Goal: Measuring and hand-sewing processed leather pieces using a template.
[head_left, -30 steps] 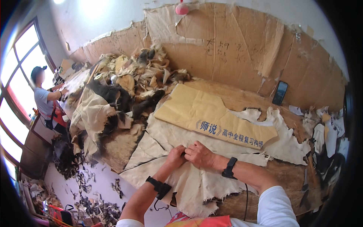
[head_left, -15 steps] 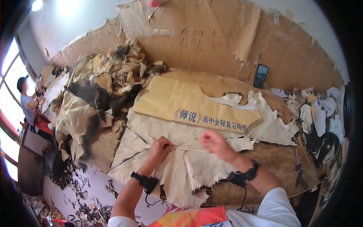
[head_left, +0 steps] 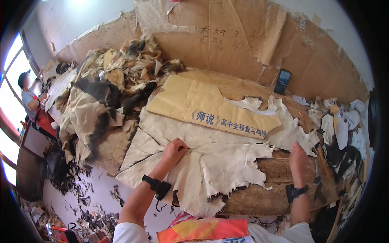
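My left hand (head_left: 175, 150) is closed, pinching the pale hide (head_left: 219, 166) along a seam or fold near its middle. My right hand (head_left: 298, 156) is out to the right, fingers curled, over the ragged right edge of the hide; what it holds, if anything, is hidden. A yellow paper pattern with printed characters (head_left: 208, 103) lies across the upper part of the hide. Both forearms reach up from the lower edge, each with a black wrist device.
A large heap of hide scraps (head_left: 109, 85) fills the bench's left. A phone (head_left: 282, 81) leans against the cardboard backboard (head_left: 227, 44). Paper and fur scraps (head_left: 342, 129) pile at the right. A co-worker (head_left: 34, 105) stands by the window at far left. Scraps litter the floor.
My right hand has left my left hand's side and moved right to the hide's edge. My left hand still pinches the hide. The view has shifted, with bench things sitting higher and further left.
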Motion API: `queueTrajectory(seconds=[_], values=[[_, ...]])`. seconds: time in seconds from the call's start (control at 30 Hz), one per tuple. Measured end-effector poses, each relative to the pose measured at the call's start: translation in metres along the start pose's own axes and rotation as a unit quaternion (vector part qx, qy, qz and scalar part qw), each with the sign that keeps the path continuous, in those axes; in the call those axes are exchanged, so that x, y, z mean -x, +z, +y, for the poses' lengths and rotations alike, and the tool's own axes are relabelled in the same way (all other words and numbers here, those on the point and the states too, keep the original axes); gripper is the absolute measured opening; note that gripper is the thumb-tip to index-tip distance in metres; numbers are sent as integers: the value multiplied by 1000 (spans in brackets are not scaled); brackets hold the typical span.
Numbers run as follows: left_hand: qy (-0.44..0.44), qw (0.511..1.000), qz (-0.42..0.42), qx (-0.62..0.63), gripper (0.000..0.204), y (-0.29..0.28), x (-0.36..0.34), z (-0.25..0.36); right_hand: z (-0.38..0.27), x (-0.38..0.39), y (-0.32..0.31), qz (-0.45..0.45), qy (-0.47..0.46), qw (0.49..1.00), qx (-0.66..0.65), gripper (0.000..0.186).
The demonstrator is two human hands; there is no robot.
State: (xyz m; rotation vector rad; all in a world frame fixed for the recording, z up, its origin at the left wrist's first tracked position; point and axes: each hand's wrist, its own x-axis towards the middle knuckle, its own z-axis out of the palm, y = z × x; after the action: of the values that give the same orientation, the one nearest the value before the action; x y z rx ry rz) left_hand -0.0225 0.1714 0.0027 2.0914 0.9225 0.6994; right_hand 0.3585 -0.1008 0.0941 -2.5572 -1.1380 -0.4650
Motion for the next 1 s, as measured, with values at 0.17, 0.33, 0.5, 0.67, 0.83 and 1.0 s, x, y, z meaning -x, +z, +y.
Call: queueTrajectory(seconds=[0.17, 0.33, 0.5, 0.67, 0.83, 1.0], values=[[2, 1000, 17, -10, 7, -2, 3, -5, -135, 8, 3, -262, -100, 898, -340, 16], [11, 1000, -6, 8, 8, -3, -2, 1, -206, 14, 60, -285, -246, 872, -311, 18], [7, 1000, -2, 19, 7, -3, -1, 5, -219, 21, 92, -268, -271, 890, -252, 13], [8, 1000, -1, 1, 7, -1, 0, -3, -219, 28, 98, -234, -332, 876, -260, 10], [4, 1000, -8, -10, 7, 1, -2, 0, -210, 26, 89, -243, -295, 867, -321, 10], [5, 1000, -6, -24, 7, 0, -1, 1, -200, 23, 64, -562, -149, 728, -362, 17]])
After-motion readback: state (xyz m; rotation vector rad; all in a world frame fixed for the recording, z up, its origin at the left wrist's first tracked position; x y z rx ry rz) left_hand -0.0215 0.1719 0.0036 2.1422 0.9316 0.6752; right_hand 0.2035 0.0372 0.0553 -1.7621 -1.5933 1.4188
